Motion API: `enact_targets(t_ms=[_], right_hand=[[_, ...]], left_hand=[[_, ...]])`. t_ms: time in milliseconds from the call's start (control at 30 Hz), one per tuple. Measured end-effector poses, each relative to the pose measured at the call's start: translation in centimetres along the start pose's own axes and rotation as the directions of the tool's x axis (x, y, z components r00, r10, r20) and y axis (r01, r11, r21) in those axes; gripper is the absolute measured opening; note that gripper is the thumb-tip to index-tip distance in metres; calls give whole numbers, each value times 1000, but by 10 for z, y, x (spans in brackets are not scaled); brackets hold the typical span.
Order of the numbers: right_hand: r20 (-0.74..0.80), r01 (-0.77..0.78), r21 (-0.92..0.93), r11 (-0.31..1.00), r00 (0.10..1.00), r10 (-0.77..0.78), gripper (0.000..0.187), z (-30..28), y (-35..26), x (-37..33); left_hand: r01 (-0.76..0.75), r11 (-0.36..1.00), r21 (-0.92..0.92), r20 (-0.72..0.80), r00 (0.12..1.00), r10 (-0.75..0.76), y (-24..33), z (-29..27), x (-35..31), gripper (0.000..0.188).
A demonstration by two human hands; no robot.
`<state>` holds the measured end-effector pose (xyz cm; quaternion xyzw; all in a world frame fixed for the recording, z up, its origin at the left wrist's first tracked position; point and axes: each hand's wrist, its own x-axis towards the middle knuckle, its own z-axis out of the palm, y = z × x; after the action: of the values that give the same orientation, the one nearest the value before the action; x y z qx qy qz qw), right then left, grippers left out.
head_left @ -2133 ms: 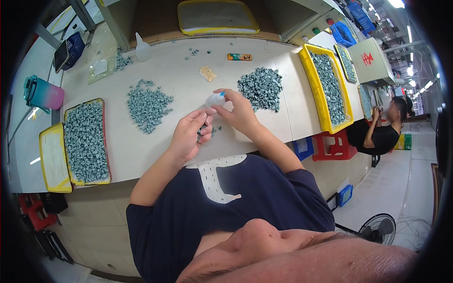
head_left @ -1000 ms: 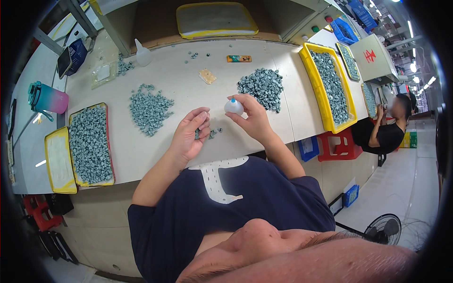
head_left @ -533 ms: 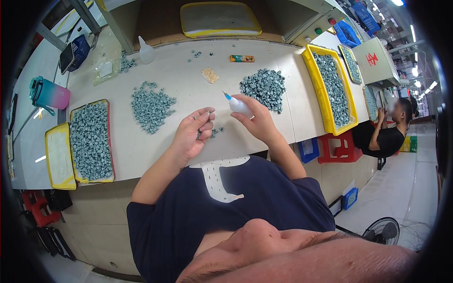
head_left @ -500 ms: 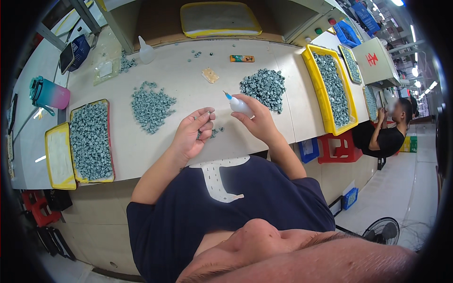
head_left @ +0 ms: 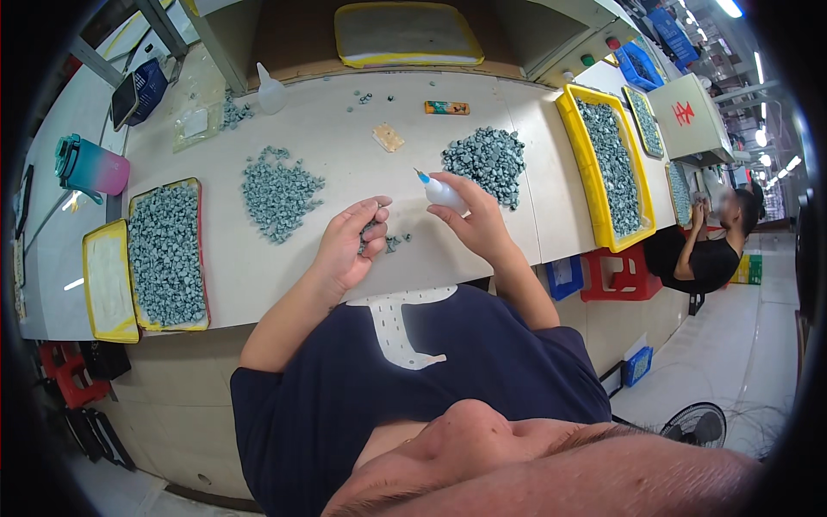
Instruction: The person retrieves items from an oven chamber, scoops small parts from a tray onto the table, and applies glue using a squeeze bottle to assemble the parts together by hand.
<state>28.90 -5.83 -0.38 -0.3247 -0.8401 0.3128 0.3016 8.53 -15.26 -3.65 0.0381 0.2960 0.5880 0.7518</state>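
Observation:
My left hand [head_left: 346, 247] is curled, with a few small grey-green pieces [head_left: 368, 229] showing among its fingers. Thumb and forefinger are pinched together; whatever sits between them is too small to make out. My right hand [head_left: 484, 228] grips a small white squeeze bottle [head_left: 448, 197] with a blue tip and thin needle, which points up and to the left, apart from the left hand. Between the hands, several loose pieces [head_left: 396, 242] lie on the table. A paler pile of pieces [head_left: 280, 196] is beyond my left hand, and a darker pile [head_left: 485, 164] beyond my right.
A piece-filled tray [head_left: 166, 258] stands left, a deep yellow tray [head_left: 644, 207] right. Toward the back are another white bottle [head_left: 270, 93], a small orange-green box [head_left: 447, 108] and a beige card [head_left: 388, 138]. A tumbler [head_left: 95, 168] stands far left. A co-worker [head_left: 711, 241] sits at right.
The view has shifted slightly. Both hands keep nearly the same pose, the right still holding the bottle.

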Motion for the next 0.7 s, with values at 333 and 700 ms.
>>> enact_targets(t_ms=[333, 700], right_hand=[[16, 14, 7, 1000, 1000, -14, 42, 2, 6, 3], [37, 15, -7, 1000, 999, -15, 42, 3, 4, 3]], left_hand=[[-29, 1000, 3, -25, 999, 30, 1, -1, 0, 19], [-29, 998, -63, -30, 999, 27, 2, 0, -2, 19]])
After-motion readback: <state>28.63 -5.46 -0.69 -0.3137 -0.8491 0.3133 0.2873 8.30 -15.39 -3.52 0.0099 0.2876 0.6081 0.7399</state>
